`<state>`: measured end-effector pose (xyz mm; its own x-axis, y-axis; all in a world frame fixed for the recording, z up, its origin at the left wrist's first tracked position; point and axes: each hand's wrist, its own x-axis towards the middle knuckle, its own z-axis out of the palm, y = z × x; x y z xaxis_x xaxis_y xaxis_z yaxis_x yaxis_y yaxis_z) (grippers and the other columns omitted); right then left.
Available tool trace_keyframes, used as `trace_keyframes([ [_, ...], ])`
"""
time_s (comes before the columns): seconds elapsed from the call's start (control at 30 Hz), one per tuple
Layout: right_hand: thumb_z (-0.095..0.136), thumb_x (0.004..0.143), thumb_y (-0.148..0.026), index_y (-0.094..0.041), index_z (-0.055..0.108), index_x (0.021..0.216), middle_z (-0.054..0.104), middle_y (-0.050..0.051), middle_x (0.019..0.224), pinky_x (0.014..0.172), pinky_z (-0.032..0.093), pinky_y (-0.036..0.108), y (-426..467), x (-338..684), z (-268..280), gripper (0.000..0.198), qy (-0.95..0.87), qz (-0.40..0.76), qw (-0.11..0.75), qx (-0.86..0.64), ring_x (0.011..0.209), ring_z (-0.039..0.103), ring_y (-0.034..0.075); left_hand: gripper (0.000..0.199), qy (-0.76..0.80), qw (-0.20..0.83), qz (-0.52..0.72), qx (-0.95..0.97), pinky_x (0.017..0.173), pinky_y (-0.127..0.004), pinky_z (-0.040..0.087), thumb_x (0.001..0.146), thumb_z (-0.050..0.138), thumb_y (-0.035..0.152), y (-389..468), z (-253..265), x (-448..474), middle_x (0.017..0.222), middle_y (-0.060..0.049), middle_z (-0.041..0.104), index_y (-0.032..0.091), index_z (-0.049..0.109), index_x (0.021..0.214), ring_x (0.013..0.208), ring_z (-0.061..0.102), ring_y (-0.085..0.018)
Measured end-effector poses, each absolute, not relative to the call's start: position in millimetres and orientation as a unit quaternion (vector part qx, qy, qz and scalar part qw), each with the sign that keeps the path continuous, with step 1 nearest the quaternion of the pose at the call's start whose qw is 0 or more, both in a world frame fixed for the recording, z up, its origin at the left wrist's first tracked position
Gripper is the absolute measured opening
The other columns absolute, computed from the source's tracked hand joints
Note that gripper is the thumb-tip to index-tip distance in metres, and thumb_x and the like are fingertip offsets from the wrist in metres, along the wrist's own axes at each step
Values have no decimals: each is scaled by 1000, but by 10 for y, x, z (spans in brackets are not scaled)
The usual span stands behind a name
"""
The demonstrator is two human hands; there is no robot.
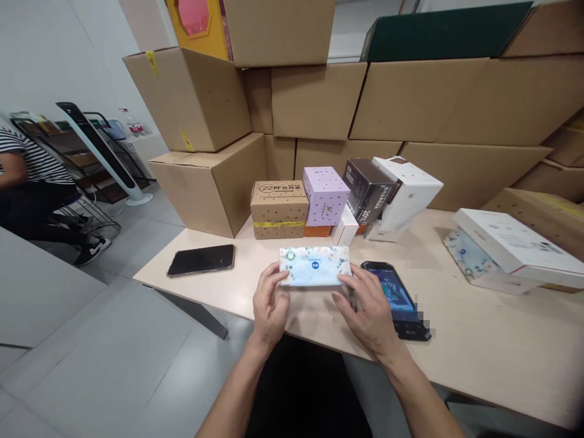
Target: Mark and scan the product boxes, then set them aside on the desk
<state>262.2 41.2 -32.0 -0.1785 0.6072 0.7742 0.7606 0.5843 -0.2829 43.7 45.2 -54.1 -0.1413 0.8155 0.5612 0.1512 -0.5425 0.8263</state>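
Note:
A light blue tissue pack (314, 266) with a flower print and a small blue logo is held level between my two hands, just above the table's front part. My left hand (271, 307) grips its left end, with the fingers along the edge. At the right end, the fingers of my right hand (370, 309) press on the pack, while the thumb stands a little apart below it. Just right of my right hand lies a dark rugged handheld device (396, 297) with a lit screen. The undersides of the pack are hidden.
On the table (483, 340), a black phone (201, 260) lies left. Behind the pack stand a brown carton (280, 210), a purple box (326, 194), a dark box (366, 185) and a white box (406, 194). A white flat box (520, 246) rests right. Stacked cardboard boxes (314, 100) line the back. A seated person (36, 176) is far left.

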Motion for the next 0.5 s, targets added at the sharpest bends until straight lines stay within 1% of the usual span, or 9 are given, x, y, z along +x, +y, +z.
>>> trace_keyframes([
  [0.1,62,90,-27,-18,65,96,62,15,117,96,47,50,409,2620,-324,11,-758,-86,458,-457,114,55,29,14,413,270,652,576,103,-42,48,87,58,22,436,-508,447,128,-10,57,21,68,96,126,55,-27],
  [0.13,62,91,-27,-19,65,91,63,14,114,95,47,49,407,2620,-323,9,-756,-85,455,-464,112,55,29,10,424,267,650,570,102,-41,48,87,58,25,429,-496,450,124,-10,58,20,67,88,123,56,-26],
  [0.2,59,93,-27,-19,66,86,63,12,107,94,48,48,400,2621,-318,12,-752,-79,449,-476,109,55,28,17,449,259,645,561,101,-40,48,89,58,29,414,-478,455,117,-9,59,19,62,75,118,58,-25],
  [0.27,56,94,-27,-19,66,84,63,11,103,93,48,47,394,2625,-310,17,-751,-74,444,-483,107,54,27,27,461,261,648,547,97,-38,48,91,56,32,403,-471,458,112,-8,60,19,57,68,112,59,-24],
  [0.37,52,97,-26,-19,66,81,65,10,99,91,48,45,393,2635,-305,23,-752,-69,442,-484,104,54,25,35,473,268,655,525,90,-33,49,94,52,37,403,-471,461,107,-8,61,19,52,65,106,60,-22],
  [0.5,48,98,-25,-20,66,81,70,8,96,90,48,45,397,2647,-309,25,-744,-60,447,-492,102,54,25,37,498,278,650,502,88,-31,48,95,51,40,427,-453,472,105,-8,62,19,52,65,103,60,-21],
])
